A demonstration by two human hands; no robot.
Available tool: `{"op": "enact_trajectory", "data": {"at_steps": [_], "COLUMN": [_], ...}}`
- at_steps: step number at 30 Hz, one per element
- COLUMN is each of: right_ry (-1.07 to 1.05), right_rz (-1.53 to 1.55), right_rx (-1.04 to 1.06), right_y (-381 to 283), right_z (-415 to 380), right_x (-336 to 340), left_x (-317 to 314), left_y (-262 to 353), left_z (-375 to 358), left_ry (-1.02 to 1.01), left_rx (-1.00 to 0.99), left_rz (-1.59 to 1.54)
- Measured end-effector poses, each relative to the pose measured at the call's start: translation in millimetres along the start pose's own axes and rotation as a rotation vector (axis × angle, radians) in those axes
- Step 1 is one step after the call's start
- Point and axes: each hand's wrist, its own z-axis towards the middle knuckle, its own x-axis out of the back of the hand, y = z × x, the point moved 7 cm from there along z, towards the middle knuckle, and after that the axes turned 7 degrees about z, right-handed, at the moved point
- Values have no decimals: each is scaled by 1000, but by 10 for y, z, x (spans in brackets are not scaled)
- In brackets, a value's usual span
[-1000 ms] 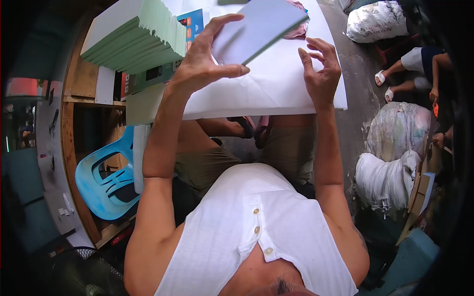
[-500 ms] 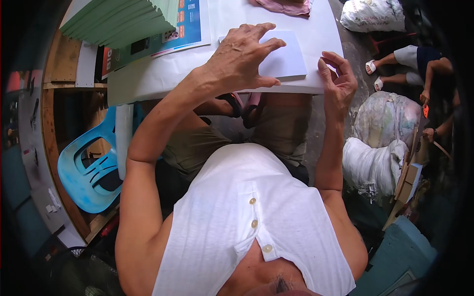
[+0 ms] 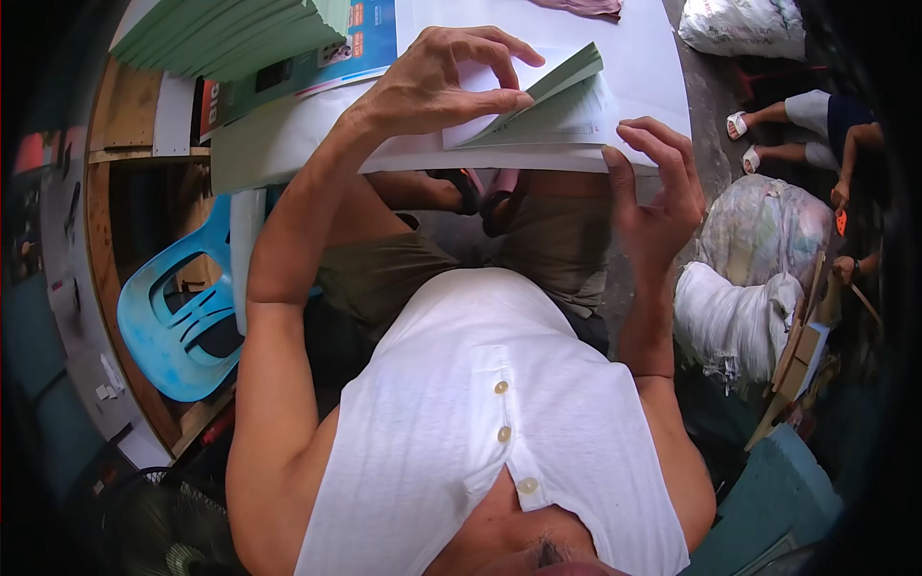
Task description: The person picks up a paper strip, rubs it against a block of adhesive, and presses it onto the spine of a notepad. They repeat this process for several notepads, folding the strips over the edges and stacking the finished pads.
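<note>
A booklet [image 3: 571, 117] of white and pale green printed sheets lies at the table's near edge, partly fanned open with its leaves lifted. My left hand [image 3: 442, 84] is over its left side, the thumb and a curled finger close together at the lifted leaves. The hand hides part of the white leaf beneath it. Just off the booklet's right corner, my right hand [image 3: 663, 187] has its thumb and fingers apart, with nothing visible between them.
A tall stack of green-edged sheets [image 3: 230, 38] stands on printed posters [image 3: 370, 48] at the table's left. Pink cloth [image 3: 581, 7] lies at the far edge. A blue chair [image 3: 178, 326] is at left; sacks [image 3: 759, 230] and another person's legs [image 3: 783, 125] are at right.
The booklet, flat with a plain white face up before, now has leaves raised, showing green and printed sheets. My left thumb and finger have drawn together. My right hand has moved slightly nearer me.
</note>
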Motion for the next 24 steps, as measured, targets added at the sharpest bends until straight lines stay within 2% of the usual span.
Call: {"op": "enact_trajectory", "data": {"at_steps": [10, 12, 16, 19, 24], "right_ry": [-171, -215, -316, -371, -428], "right_rz": [-24, -62, -147, -154, -80], "right_rx": [210, 205, 170, 205, 205], "right_y": [-198, -174, -156, -164, -135], "right_z": [-223, -248, -167, -69, 34], "right_x": [-465, -538, -718, -890, -1001], "left_x": [51, 65, 209, 214, 187], "left_y": [-169, -235, -158, -201, -226], "left_z": [-151, -215, -398, -536, -608], "left_ry": [168, 257, 420, 509, 507], "left_rx": [70, 83, 137, 163, 181], "left_rz": [-136, -288, -276, -441, -505]}}
